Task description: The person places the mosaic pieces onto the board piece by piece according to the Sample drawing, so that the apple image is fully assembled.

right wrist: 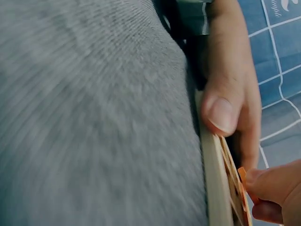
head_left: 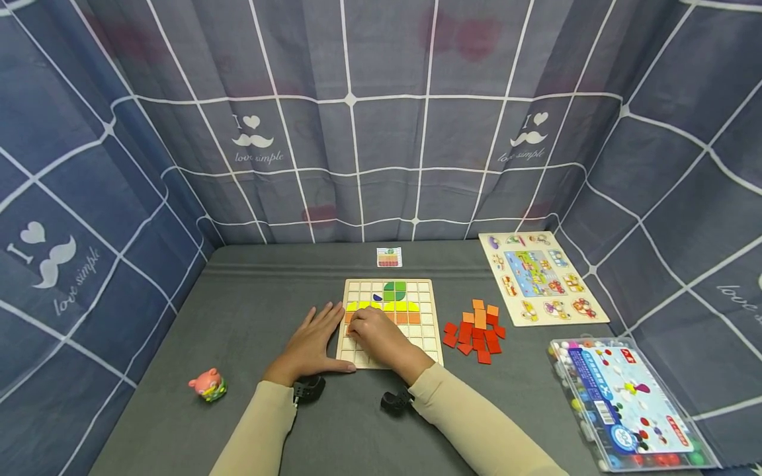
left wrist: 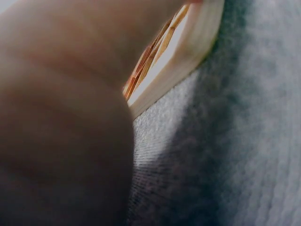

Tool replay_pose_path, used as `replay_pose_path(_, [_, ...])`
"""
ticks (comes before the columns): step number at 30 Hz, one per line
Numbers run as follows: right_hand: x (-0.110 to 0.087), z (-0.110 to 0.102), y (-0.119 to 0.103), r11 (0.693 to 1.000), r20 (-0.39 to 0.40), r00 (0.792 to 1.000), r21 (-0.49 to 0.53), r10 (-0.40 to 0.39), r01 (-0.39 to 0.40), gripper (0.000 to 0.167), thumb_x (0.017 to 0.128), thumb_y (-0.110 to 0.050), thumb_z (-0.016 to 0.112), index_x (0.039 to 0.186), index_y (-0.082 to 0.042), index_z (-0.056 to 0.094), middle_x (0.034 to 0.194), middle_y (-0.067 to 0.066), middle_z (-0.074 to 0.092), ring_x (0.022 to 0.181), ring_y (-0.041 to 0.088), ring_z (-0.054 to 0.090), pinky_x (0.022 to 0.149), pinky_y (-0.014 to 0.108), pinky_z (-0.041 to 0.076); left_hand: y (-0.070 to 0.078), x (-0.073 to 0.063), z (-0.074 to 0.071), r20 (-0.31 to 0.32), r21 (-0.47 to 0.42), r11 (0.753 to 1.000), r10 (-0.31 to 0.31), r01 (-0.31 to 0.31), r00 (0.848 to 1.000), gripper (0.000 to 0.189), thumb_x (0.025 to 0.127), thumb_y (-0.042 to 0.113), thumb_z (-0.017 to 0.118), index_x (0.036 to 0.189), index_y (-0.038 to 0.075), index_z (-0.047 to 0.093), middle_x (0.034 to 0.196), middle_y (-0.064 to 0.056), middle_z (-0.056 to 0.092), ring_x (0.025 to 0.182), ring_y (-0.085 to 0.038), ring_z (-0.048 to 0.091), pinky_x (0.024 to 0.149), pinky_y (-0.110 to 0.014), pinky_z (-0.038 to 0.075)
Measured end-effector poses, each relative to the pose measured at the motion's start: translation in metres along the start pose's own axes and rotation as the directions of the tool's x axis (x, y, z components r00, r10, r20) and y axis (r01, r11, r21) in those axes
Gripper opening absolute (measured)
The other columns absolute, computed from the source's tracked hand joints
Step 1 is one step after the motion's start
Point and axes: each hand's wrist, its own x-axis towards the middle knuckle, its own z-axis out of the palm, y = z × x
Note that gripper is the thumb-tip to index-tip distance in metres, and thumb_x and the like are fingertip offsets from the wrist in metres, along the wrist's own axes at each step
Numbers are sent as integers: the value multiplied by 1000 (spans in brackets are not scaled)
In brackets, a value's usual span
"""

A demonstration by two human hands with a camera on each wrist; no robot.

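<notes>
A wooden grid board point(head_left: 427, 344) lies on the grey table, with green, yellow and orange tiles and a small dark blue piece point(head_left: 378, 297) set in it. My left hand point(head_left: 306, 347) rests at the board's left side, fingers extended and thumb on the near left corner. Over the left part of the board, my right hand point(head_left: 381, 336) pinches an orange tile point(right wrist: 242, 174) between thumb and finger, as the right wrist view shows. The tile is tilted at the board's surface. The right hand hides several cells beneath it in the head view.
Loose red and orange tiles point(head_left: 478, 334) lie in a pile right of the board. A small printed card point(head_left: 389, 257) is behind it. Farther right are a picture puzzle board point(head_left: 500, 311) and a clear box of beads point(head_left: 631, 403). A pink pig figure point(head_left: 208, 385) stands at left.
</notes>
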Motion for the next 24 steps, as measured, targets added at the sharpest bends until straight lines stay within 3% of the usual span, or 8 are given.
replay_pose_path(11, [5, 5, -4, 998, 41, 999, -54, 24, -22, 7, 98, -11, 78, 100, -11, 84, 106, 0, 73, 100, 18, 68, 94, 33, 53, 0, 0, 1, -10, -13, 1000, 7, -7, 1000, 134, 71, 87, 73, 167, 4, 28, 172, -12, 23, 158, -32, 17, 126, -57, 5])
replay_pose_path(19, [-11, -4, 0, 999, -55, 998, 24, 42, -41, 7, 96, -5, 77, 97, -8, 82, 105, 2, 73, 96, 19, 67, 84, 36, 56, 1, 0, 1, -4, -13, 1000, -5, 5, 1000, 135, 71, 87, 73, 167, 5, 27, 172, -12, 23, 158, -33, 17, 126, -57, 5])
replay_pose_path(24, [-31, -21, 20, 992, -114, 986, 59, 120, -114, 5, 94, -4, 78, 99, -5, 81, 106, 4, 74, 100, 22, 67, 89, 40, 55, 3, -1, 0, -3, -16, 1000, -20, 20, 1000, 136, 70, 87, 74, 167, 4, 26, 172, -12, 23, 158, -33, 17, 126, -57, 5])
